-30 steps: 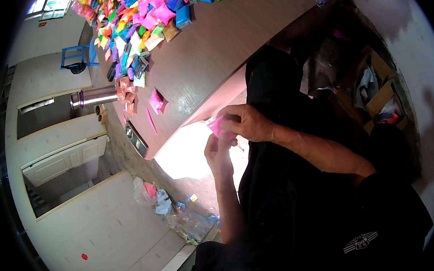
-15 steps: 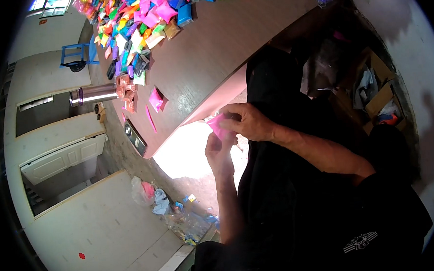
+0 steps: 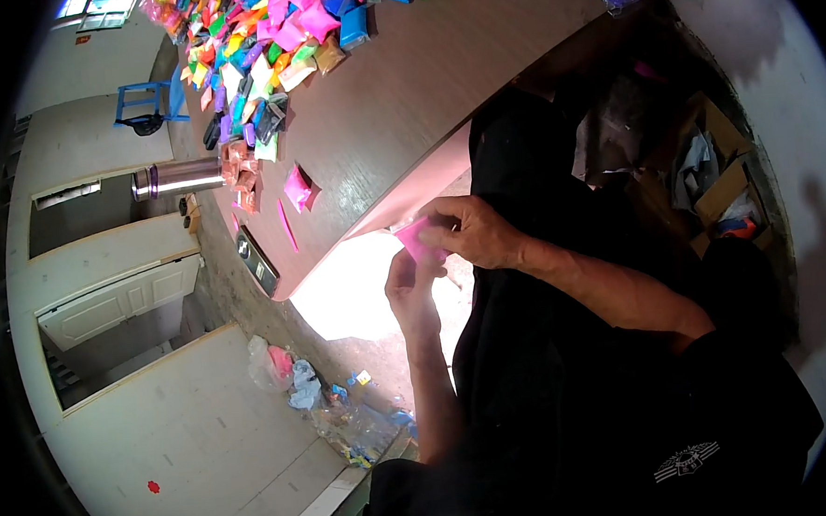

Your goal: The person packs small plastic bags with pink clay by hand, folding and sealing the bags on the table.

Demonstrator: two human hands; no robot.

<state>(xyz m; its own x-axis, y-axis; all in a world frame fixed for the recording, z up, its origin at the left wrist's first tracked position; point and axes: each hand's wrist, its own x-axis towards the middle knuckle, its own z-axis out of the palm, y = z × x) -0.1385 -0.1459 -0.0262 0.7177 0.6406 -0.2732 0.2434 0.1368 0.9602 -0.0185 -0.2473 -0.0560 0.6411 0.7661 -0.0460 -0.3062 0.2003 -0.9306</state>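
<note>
A small pink packet, like the soft glossy pouches on the table, is held off the table's near edge. My right hand pinches it from the right, fingers bent over its side. From below, my left hand grips its lower part between thumb and fingers, partly hidden by glare and the packet. On the table nearest my hands lie another pink packet and a thin pink strip.
Many coloured packets are heaped on the brown table. A metal flask and a phone lie by its edge. Plastic bags litter the floor. An open cardboard box stands under the table, right.
My left hand has shifted slightly left and up against the pink packet. The packet has tilted a little in my right hand, which stays nearly in place.
</note>
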